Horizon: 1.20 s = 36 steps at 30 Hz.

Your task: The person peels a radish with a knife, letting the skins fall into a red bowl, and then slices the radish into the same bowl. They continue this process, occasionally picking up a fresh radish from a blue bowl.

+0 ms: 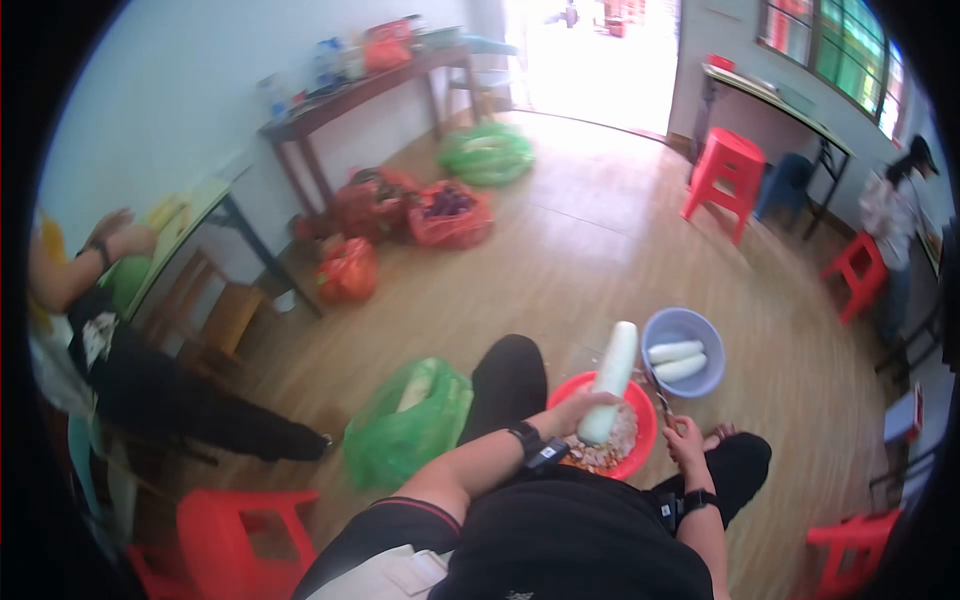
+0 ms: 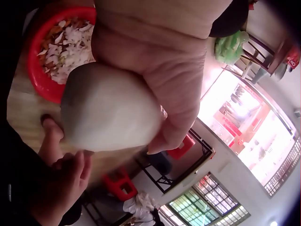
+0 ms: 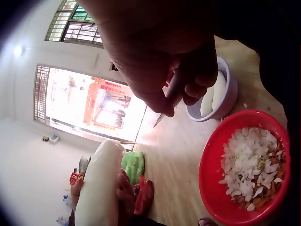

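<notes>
My left hand (image 1: 580, 412) grips a peeled white radish (image 1: 617, 362) near its lower end, tilted up over the red basin (image 1: 648, 440). In the left wrist view, the thumb and palm wrap round the blunt end of the radish (image 2: 110, 110). My right hand (image 1: 685, 445) holds a thin tool, apparently a knife (image 1: 664, 400), by its handle, blade pointing forward and away from the radish. The fingers close round that handle (image 3: 177, 87) in the right wrist view. White peelings (image 3: 247, 155) lie with brownish scraps inside the basin.
A lavender basin (image 1: 716, 378) with two white radishes (image 1: 680, 367) stands ahead of the red one. A green bag (image 1: 410, 425) lies left of my knee. Red stools (image 1: 240, 545) stand around, and a person (image 1: 100, 330) is at the left table. More bags (image 1: 450, 215) line the wall.
</notes>
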{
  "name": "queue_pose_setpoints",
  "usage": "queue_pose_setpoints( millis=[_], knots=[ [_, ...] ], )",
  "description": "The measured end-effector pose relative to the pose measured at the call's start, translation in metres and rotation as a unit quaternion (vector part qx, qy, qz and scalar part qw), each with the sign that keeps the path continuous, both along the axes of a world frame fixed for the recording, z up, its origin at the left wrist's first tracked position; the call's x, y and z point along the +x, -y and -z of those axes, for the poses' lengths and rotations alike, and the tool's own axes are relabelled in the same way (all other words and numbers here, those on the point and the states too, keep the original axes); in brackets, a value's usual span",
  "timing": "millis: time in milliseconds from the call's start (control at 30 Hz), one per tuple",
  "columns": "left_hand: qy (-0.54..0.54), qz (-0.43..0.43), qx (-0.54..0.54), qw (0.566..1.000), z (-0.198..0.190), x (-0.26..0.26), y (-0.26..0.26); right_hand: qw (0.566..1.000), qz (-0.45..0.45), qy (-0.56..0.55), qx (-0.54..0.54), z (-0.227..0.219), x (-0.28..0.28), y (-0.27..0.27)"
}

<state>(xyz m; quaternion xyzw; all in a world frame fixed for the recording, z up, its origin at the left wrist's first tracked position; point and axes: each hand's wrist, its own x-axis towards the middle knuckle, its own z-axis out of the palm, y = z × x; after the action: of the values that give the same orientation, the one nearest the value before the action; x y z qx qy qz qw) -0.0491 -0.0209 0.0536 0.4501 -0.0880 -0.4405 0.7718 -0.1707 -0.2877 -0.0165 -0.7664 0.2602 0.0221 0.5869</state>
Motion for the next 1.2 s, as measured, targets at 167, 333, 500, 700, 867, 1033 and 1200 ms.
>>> queue_pose_setpoints(
  millis=[167,333,500,700,867,1033,1200],
  knots=[
    [-0.02,0.001,-0.002,1.0,-0.02,0.003,-0.006,1.0,-0.005,-0.015,-0.015,-0.013,0.01,-0.002],
    [-0.063,-0.015,0.015,0.998,0.005,0.004,-0.004,1.0,0.001,-0.011,-0.01,-0.009,0.004,0.001],
    [-0.155,0.011,0.109,0.982,0.018,0.004,-0.009,0.994,0.044,0.011,0.096,-0.017,0.006,-0.004],
    [-0.12,-0.04,0.094,0.987,0.047,0.006,-0.007,0.915,0.229,0.255,0.212,-0.152,-0.004,0.028],
    [-0.147,-0.037,0.085,0.985,0.044,0.013,-0.013,0.767,0.317,0.517,0.208,-0.324,-0.009,0.103],
    [-0.131,-0.037,0.09,0.987,0.049,0.023,-0.015,0.735,0.33,0.538,0.246,-0.36,-0.003,0.136],
    [-0.127,0.012,0.072,0.989,0.03,0.014,-0.007,0.849,0.218,0.378,0.298,-0.231,-0.004,0.081]
  ],
)
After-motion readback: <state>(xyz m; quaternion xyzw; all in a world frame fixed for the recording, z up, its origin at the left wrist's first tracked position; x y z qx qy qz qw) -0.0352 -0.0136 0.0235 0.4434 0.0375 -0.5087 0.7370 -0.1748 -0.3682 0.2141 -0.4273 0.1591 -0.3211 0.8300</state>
